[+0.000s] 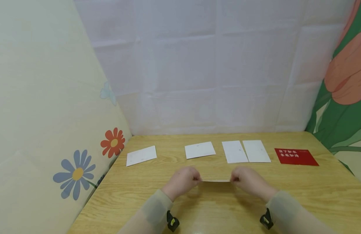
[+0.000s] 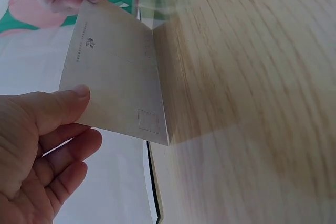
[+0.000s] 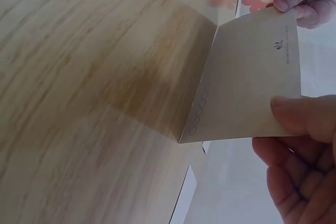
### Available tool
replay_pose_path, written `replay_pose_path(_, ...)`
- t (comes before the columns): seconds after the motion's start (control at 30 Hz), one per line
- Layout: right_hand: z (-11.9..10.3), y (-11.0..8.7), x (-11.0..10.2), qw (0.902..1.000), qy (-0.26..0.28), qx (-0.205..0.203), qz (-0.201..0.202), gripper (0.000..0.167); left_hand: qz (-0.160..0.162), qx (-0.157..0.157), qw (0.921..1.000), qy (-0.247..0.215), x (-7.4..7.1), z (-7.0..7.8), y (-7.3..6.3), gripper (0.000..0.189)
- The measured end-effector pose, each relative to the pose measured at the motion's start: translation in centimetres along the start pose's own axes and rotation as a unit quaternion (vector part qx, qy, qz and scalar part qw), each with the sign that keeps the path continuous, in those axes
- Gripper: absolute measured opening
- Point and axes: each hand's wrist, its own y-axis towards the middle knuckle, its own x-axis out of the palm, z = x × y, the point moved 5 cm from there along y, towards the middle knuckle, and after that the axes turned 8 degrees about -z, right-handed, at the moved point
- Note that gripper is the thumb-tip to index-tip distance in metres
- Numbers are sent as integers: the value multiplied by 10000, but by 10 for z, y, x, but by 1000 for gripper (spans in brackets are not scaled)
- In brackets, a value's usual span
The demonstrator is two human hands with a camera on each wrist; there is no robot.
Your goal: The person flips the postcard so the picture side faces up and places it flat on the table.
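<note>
Between the two hands a postcard (image 1: 216, 181) stands nearly edge-on in the head view. Its pale side shows a printed stamp box in the left wrist view and a row of small circles in the right wrist view. My left hand (image 1: 183, 182) pinches one short end, thumb (image 2: 73, 100) flat on the printed face. At the opposite end my right hand (image 1: 250, 182) grips it the same way, with its thumb (image 3: 294, 114) on that face. The card is tilted up, its lower long edge right at the wooden table (image 1: 215, 211). Its other side is hidden.
Along the table's back lie white cards: one at far left (image 1: 141, 156), one near the middle (image 1: 200, 150), and a side-by-side pair (image 1: 235, 151). To their right is a red card (image 1: 296, 156) with white lettering. A white cloth (image 1: 183, 65) hangs behind the table.
</note>
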Motion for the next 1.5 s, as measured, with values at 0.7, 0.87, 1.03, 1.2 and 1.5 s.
replay_pose_path(0.7, 1, -6, 17, 9964, 281, -64, -798, 16, -547, 231, 9974, 398, 12, 3, -5, 8)
replay_pose_path(0.87, 2, -6, 21, 9954, 198, -49, -935, 16, -602, 297, 9966, 467, 16, 3, -6, 9)
replay_pose_path(1.03, 3, -7, 25, 9943, 142, -63, -1051, 16, -707, 337, 9951, 607, 21, 5, -6, 8)
replay_pose_path(1.2, 4, -7, 29, 9933, 129, -32, -1149, 17, -816, 330, 9928, 816, 26, 5, -7, 8)
replay_pose_path(1.5, 2, -9, 33, 9927, -237, -486, -1076, 17, -922, 397, 9901, 983, 31, 4, -9, 5)
